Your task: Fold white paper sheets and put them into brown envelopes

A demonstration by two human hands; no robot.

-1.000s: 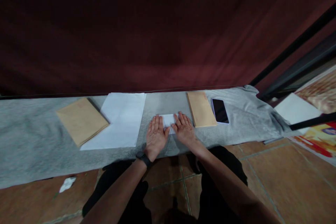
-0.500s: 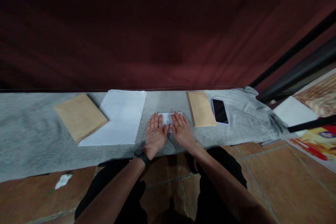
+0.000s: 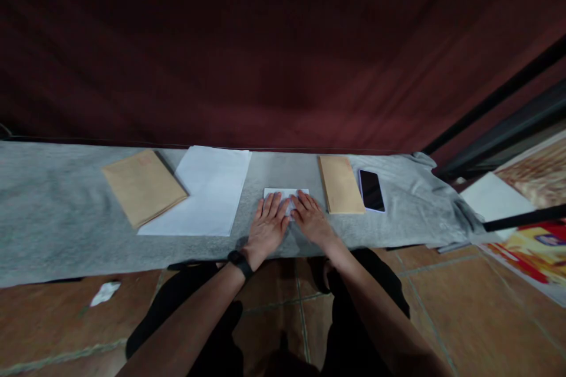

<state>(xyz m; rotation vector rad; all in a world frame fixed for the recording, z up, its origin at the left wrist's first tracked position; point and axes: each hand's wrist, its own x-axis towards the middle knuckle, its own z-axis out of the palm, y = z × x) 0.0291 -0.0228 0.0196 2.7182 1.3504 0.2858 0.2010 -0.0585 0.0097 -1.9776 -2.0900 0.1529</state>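
Observation:
A small folded piece of white paper (image 3: 286, 192) lies on the grey cloth in front of me. My left hand (image 3: 266, 228) rests flat on its left part, fingers stretched out and pointing away from me. On its right part lies my right hand (image 3: 312, 221), also flat with the fingers extended. The thumbs come close together over the paper's middle. Both palms and fingers cover most of the sheet, so only its far edge and a bit between the hands show.
To the left, a stack of brown envelopes (image 3: 144, 188) overlaps large white sheets (image 3: 212, 188). More brown envelopes (image 3: 342, 185) and a phone (image 3: 372, 191) lie to the right. The grey cloth (image 3: 53, 212) covers a narrow surface before a dark red curtain (image 3: 283, 70). Crumpled tissue (image 3: 105, 293) is on the tiled floor.
Both hands have slid slightly toward me and closer together on the folded paper, uncovering more of its far edge. The camera view has tilted a little.

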